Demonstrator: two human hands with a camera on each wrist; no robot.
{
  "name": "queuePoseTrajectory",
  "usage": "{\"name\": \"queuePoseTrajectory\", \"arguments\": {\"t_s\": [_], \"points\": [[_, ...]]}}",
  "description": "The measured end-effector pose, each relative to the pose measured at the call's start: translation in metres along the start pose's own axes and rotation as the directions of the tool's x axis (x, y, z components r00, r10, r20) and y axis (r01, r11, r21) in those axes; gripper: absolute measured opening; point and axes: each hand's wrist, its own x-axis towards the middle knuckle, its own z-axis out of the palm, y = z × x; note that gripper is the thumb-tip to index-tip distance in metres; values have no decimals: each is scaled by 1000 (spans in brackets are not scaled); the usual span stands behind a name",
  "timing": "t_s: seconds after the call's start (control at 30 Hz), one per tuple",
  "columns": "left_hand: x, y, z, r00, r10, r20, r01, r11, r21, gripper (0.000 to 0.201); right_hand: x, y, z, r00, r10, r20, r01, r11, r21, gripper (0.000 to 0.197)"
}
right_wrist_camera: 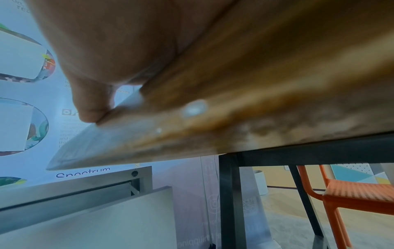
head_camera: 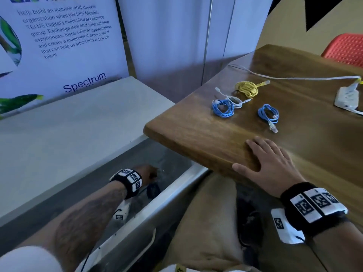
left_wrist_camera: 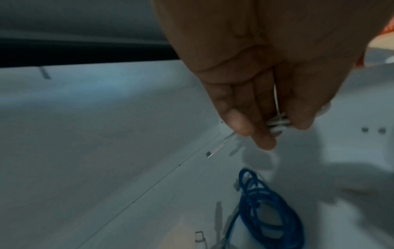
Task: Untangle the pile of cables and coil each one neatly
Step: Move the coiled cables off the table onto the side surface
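Observation:
On the wooden table (head_camera: 196, 134) lie several coiled cables: a yellow coil (head_camera: 246, 89), a white coil (head_camera: 233, 100), a blue coil (head_camera: 223, 107) and a second blue coil (head_camera: 268, 114). My right hand (head_camera: 269, 158) lies flat on the table's near edge, fingers straight. My left hand (head_camera: 149, 171) reaches down into an open grey drawer (head_camera: 176, 195). In the left wrist view, my left hand (left_wrist_camera: 275, 128) pinches a coiled white cable (left_wrist_camera: 277, 124) above the drawer floor, where a dark blue cable coil (left_wrist_camera: 266, 207) lies.
A grey cabinet top (head_camera: 68, 134) runs to the left, with printed banners (head_camera: 59, 46) behind it. A white power strip (head_camera: 347, 97) with its cord (head_camera: 275, 76) sits far right on the table. An orange chair (head_camera: 345, 49) stands beyond the table.

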Motion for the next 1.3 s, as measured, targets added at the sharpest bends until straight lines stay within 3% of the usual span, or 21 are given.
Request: {"name": "queuePoseTrajectory", "arguments": {"t_s": [0.13, 0.23, 0.43, 0.6, 0.7, 0.83, 0.93, 1.0, 1.1, 1.3], "points": [[56, 4, 30, 991, 17, 135, -27, 997, 68, 31, 0, -4, -2, 1000, 1, 8, -1, 1000, -31, 107], [84, 3, 51, 982, 91, 168, -114, 985, 132, 38, 0, -6, -3, 1000, 7, 24, -6, 999, -54, 105], [122, -5, 87, 977, 94, 189, -125, 979, 159, 47, 1, -7, -5, 999, 15, 49, -12, 998, -59, 104], [106, 13, 82, 972, 55, 228, -104, 972, 212, 57, 2, -8, -6, 999, 9, 49, -7, 999, -50, 104], [117, -6, 101, 971, 73, 226, -109, 983, 151, 70, 2, -8, -5, 999, 6, 49, -3, 998, -61, 102], [103, 15, 55, 963, 49, 263, -111, 968, 227, 44, 2, -8, -4, 1000, 6, 30, -4, 998, -62, 100], [73, 42, 3, 975, 81, 206, -133, 960, 248, 27, 1, -9, -4, 1000, 4, 17, -4, 998, -55, 100], [52, 52, -22, 990, 95, 101, -117, 965, 234, 19, 0, -8, -3, 1000, 0, 8, 1, 999, -51, 101], [17, 66, -54, 994, 97, 42, -106, 944, 312, 21, 0, -7, -2, 1000, -11, 13, 12, 999, -38, 99], [-61, 114, -111, 975, 153, 163, -192, 945, 263, 29, -4, -6, -2, 1000, -19, -11, 19, 1000, -14, 96]]}}
